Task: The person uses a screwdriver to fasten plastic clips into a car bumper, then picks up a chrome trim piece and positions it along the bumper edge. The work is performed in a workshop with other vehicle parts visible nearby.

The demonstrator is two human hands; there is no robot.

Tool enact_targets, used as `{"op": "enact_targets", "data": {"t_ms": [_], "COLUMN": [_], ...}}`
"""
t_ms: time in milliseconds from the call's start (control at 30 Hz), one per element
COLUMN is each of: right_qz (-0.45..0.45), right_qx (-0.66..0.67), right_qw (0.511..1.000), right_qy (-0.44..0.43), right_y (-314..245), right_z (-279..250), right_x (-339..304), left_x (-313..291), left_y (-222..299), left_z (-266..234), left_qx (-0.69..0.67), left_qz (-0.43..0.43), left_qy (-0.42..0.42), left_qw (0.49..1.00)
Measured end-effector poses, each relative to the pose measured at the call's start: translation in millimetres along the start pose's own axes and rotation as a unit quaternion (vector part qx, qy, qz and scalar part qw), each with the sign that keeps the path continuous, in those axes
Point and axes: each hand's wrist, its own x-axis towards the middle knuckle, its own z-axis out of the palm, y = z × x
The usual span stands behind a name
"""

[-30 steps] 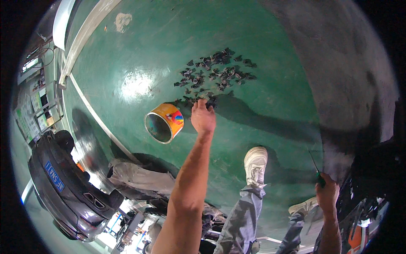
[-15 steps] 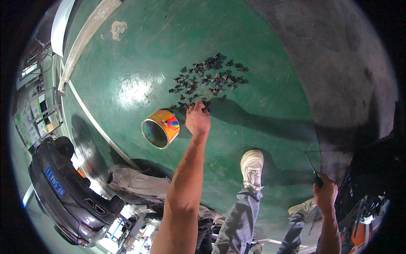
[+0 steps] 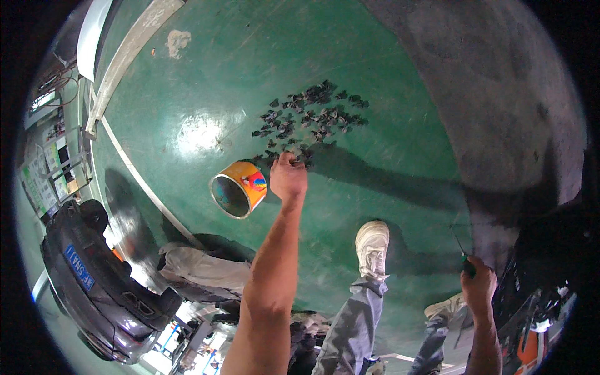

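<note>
A scatter of small dark pieces lies on the green floor. My left hand reaches out to the near edge of that scatter, with its fingers curled down on the nearest pieces. An orange can lies on its side just left of this hand, its open mouth facing me. My right hand hangs low at the right, closed around a thin tool with a green handle. My white shoe stands on the floor between the two hands.
A dark car is parked at the lower left. A pale line crosses the floor beside it. Grey cloth lies near the car. A large dark grey patch covers the floor at the right.
My left hand stays at the near edge of the dark pieces and its fingers curl in more. The right hand with the tool has hardly moved.
</note>
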Motion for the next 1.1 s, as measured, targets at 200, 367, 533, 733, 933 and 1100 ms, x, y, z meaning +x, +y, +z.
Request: {"op": "enact_targets", "data": {"t_ms": [200,367,533,733,933,1100], "right_qz": [0.037,0.027,0.055,0.024,-0.012,-0.051], "right_qx": [0.024,-0.039,-0.016,0.226,0.624,0.762], "right_qw": [0.999,0.999,0.998,0.974,0.777,0.644], "right_qy": [0.002,-0.014,-0.029,-0.016,-0.078,-0.055], "right_y": [7,3,6,31,99,179], "right_z": [7,7,9,0,-82,-107], "right_x": [-6,-6,-8,-64,-217,-286], "left_x": [-55,-144,-210,-265,-335,-427], "left_y": [6,55,98,144,197,254], "left_z": [-73,-155,-209,-254,-263,-244], "left_qx": [-0.572,-0.755,-0.803,-0.791,-0.724,-0.704], "left_qz": [-0.165,-0.183,-0.186,-0.149,-0.132,-0.161], "left_qy": [-0.200,-0.311,-0.360,-0.387,-0.440,-0.504], "left_qw": [0.778,0.548,0.436,0.451,0.515,0.474]}}
